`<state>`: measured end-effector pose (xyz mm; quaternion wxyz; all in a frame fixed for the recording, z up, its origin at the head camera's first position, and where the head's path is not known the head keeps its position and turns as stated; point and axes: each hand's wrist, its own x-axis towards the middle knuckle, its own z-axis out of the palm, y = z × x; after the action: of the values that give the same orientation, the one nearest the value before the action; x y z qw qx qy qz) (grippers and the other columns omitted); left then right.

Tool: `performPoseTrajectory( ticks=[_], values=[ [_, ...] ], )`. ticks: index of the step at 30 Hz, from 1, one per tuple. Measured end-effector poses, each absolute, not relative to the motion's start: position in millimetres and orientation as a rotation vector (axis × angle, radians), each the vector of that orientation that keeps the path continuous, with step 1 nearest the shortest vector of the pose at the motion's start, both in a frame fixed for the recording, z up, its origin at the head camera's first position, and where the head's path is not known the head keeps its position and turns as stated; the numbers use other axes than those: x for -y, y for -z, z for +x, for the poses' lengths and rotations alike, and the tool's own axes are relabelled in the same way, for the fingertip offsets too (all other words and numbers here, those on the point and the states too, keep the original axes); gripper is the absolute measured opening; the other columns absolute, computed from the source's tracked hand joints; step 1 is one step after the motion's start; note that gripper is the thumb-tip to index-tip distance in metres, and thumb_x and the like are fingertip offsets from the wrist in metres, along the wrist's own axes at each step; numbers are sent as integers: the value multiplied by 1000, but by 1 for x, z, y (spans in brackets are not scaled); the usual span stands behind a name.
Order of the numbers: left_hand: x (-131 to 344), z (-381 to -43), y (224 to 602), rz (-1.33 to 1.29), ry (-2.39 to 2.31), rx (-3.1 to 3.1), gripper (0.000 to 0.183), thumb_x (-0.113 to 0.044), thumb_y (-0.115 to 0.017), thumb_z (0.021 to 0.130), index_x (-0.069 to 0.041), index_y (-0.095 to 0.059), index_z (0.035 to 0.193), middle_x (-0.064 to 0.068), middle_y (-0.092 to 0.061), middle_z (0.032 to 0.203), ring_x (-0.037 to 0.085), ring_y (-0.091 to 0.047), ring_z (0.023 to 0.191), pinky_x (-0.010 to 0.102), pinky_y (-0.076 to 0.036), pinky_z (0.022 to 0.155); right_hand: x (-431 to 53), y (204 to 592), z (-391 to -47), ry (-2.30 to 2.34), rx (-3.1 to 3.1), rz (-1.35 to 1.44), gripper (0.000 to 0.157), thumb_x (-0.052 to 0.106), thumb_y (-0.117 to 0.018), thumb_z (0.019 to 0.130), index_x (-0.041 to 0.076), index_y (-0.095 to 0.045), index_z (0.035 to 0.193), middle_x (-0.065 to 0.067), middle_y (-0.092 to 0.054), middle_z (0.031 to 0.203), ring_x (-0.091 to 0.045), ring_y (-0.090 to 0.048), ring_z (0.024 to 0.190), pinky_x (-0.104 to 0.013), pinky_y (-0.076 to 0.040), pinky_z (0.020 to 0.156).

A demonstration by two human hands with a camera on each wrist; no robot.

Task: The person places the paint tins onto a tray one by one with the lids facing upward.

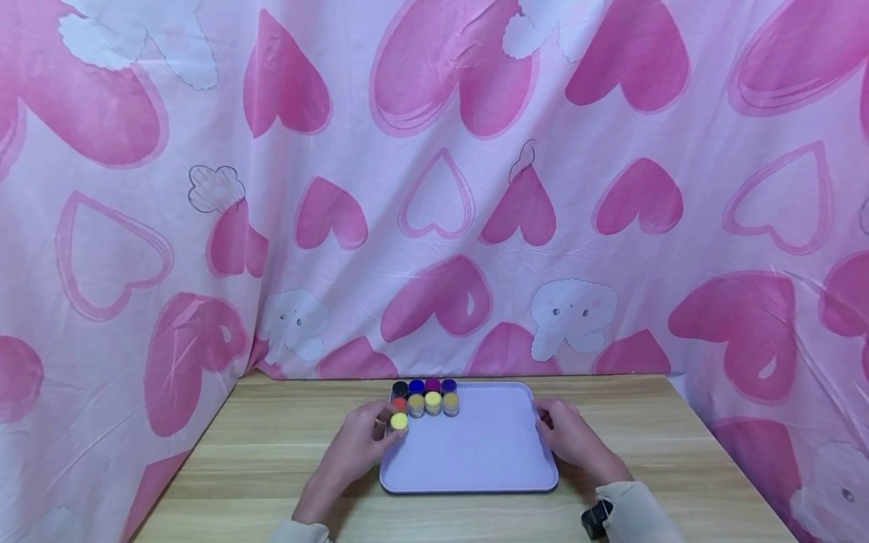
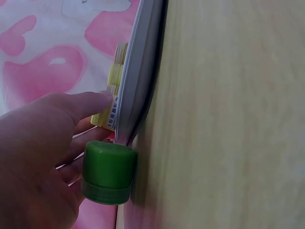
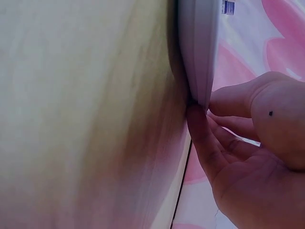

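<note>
A pale lilac tray (image 1: pixel 475 452) lies on the wooden table, with small paint jars grouped in its far left corner. My left hand (image 1: pixel 356 441) reaches over the tray's left edge and pinches a yellow paint jar (image 1: pixel 399 422) between thumb and fingers. In the left wrist view, the thumb lies against this jar's labelled side. A green jar (image 2: pixel 108 172) stands just outside the tray, beside the left palm; the left hand mostly hides it in the head view. With thumb and fingers, my right hand (image 1: pixel 570 434) grips the tray's right rim, one finger low against its underside (image 3: pixel 193 71).
Behind the yellow jar are a black-lidded jar (image 1: pixel 400 389), blue jar (image 1: pixel 416 387), magenta jar (image 1: pixel 432 386), purple jar (image 1: pixel 449 387), orange-red jar (image 1: pixel 399 405) and several yellowish ones. A pink heart-print curtain (image 1: pixel 434 188) hangs behind the table (image 1: pixel 258 452).
</note>
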<state>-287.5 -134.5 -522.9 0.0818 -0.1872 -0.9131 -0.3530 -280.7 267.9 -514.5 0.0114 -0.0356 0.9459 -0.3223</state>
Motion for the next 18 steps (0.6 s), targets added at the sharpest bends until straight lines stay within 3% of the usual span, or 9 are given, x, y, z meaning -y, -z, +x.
performPoseTrajectory(
  ticks=[4,14,18],
  values=[
    [134,-286,522,-508,1013,2767,27,-24,-89,91,-19,-74,112,-6,-77,105,11,-69,94,28,-63,81,-267,514,-280,994,-2949,-104,38,-2,-66,103,-2,-68,141,-4,-65,88,-17,-59,81,-27,-55,64],
    [133,-285,520,-395,1007,2794,31,-27,-90,90,-17,-73,115,-1,-78,107,17,-74,99,41,-66,90,-268,515,-280,1010,-2948,-127,34,-1,-67,102,-1,-71,136,-4,-64,87,-17,-59,81,-26,-54,65],
    [133,-285,519,-396,1009,2798,32,-26,-90,91,-18,-72,116,-1,-78,107,17,-73,98,40,-66,89,-268,514,-279,1005,-2952,-117,36,0,-68,102,-1,-69,138,-4,-66,91,-17,-60,83,-25,-57,67]
  ],
)
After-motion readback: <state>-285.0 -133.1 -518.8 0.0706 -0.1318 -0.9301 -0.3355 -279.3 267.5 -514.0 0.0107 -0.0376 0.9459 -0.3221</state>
